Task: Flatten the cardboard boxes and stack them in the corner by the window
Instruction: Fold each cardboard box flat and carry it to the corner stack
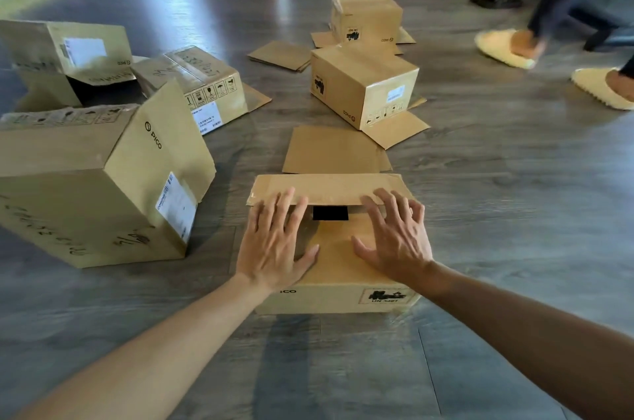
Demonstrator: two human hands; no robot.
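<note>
A small brown cardboard box (338, 268) stands on the grey wood floor right in front of me. Its far top flap (322, 188) lies nearly flat, with a dark gap beneath its edge. My left hand (274, 241) rests palm down on the box top at the left, fingers spread and reaching to that flap's edge. My right hand (394, 237) lies flat on the right side of the top in the same way. Both hands hold nothing.
A big box (92, 179) lies tipped at my left, with two more boxes (65, 52) (195, 83) behind it. Ahead stand two boxes (363, 83) (365, 16) with open flaps, and flat cardboard pieces (334, 150) (279, 54) on the floor. A person's feet in yellow slippers (504, 47) are at the right.
</note>
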